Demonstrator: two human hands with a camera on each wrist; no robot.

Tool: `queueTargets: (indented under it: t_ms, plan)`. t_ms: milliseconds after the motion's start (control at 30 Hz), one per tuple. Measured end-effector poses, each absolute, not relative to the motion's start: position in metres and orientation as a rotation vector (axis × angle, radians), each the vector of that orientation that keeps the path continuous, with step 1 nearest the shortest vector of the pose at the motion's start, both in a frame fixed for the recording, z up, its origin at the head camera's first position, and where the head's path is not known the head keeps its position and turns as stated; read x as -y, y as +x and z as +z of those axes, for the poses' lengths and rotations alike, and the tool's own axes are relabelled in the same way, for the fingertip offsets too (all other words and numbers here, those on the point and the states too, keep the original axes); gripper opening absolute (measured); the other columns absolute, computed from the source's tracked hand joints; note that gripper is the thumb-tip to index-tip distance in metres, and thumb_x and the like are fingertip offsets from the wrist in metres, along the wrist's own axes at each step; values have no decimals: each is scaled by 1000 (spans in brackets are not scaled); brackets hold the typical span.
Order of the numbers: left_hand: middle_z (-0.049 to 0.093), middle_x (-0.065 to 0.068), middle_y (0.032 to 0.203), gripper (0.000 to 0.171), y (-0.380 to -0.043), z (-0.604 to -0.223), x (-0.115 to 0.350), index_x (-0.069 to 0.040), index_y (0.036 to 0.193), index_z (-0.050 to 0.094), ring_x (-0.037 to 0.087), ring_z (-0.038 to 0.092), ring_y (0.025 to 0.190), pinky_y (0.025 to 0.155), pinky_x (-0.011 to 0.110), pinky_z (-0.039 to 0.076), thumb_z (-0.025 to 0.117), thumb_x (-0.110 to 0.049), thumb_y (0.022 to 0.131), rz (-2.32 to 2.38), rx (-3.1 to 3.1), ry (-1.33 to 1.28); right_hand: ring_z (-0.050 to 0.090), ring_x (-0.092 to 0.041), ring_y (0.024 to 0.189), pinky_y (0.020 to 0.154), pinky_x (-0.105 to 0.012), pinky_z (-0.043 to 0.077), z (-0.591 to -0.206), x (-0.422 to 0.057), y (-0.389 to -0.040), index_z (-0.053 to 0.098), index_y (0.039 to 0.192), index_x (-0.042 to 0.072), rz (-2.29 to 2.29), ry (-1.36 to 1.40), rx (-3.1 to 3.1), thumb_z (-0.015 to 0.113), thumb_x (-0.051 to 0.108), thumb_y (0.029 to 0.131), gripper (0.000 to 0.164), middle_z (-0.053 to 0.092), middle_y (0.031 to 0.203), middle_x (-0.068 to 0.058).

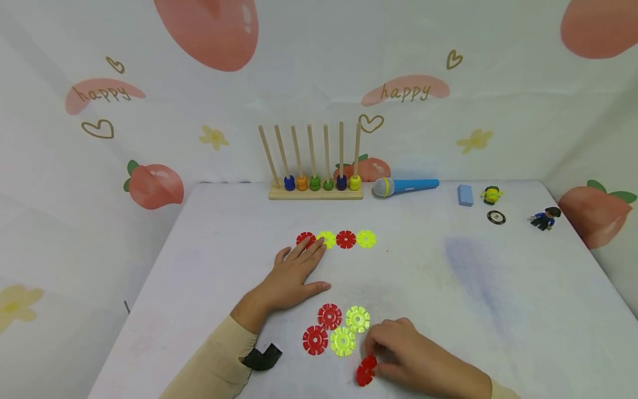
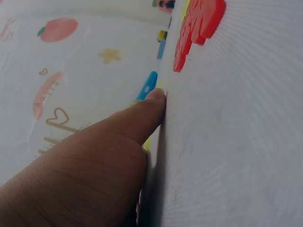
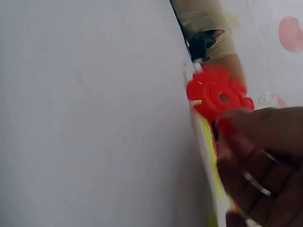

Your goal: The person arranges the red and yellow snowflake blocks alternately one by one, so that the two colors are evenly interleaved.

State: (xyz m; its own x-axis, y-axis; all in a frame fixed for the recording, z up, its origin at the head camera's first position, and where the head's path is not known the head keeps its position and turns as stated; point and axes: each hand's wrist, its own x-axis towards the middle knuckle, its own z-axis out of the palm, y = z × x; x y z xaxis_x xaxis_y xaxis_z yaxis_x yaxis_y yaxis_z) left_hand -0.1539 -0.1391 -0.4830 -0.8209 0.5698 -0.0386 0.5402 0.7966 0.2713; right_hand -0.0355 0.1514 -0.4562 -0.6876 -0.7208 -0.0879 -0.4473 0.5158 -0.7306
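Observation:
My right hand (image 1: 406,346) pinches a red snowflake disc (image 1: 366,371) between thumb and finger, tilted near the table's front; the same disc (image 3: 218,94) shows in the right wrist view. My left hand (image 1: 291,280) lies flat with fingers spread. Its fingertips rest on the left end of a row of alternating red and yellow-green snowflake discs, partly covering a red disc (image 1: 305,239) and a yellow disc (image 1: 326,238). Farther right in the row are a red disc (image 1: 339,239) and a yellow disc (image 1: 366,233). Between the hands lie loose red discs (image 1: 324,313) and yellow discs (image 1: 351,313).
A wooden peg stand (image 1: 279,195) with coloured beads stands at the back. Beside it lie a blue toy microphone (image 1: 416,185), a blue block (image 1: 466,195), a small green-yellow toy (image 1: 491,195), a black round chip (image 1: 496,217) and a toy figure (image 1: 545,219).

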Motion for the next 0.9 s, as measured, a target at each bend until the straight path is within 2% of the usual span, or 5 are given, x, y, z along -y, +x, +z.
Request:
queueTargets:
  t_ms: [200,433,600,767,900]
  plan:
    - [8,-8,159,89,-154,-483,139,-23,155,15,21,1,144,107,56,5,41,-73,85,364,-2866,887,58,-9,82,73,-27,51,-436,-161,-56,61,97,29,-1231,-717,-2303,67,27,91,9,62,91,14]
    - [10,-7,159,88,-153,-481,137,-22,154,17,22,2,144,107,58,6,44,-71,86,396,-2858,892,61,-27,78,67,-37,54,-437,-195,-107,60,106,15,-1500,-275,-2466,67,19,92,16,61,91,-6]
    - [10,-7,159,88,-153,-480,137,-22,154,17,22,2,144,107,58,7,45,-70,86,395,-2855,886,62,-27,79,67,-33,54,-452,-212,-140,57,112,6,-1575,-10,-2537,62,15,94,20,57,95,-14]
    - [10,-7,159,88,-153,-480,138,-23,154,17,22,2,144,107,57,6,46,-70,86,391,-2851,881,62,-29,87,71,-30,54,-467,-217,-158,52,122,6,-1657,106,-2504,60,15,96,29,55,109,-15]
    - [10,-7,159,88,-153,-481,138,-22,155,17,22,1,144,107,57,7,45,-70,86,380,-2857,891,55,-29,103,79,-40,52,-475,-220,-156,53,128,9,-1429,-76,-2739,63,17,94,36,51,124,-11]
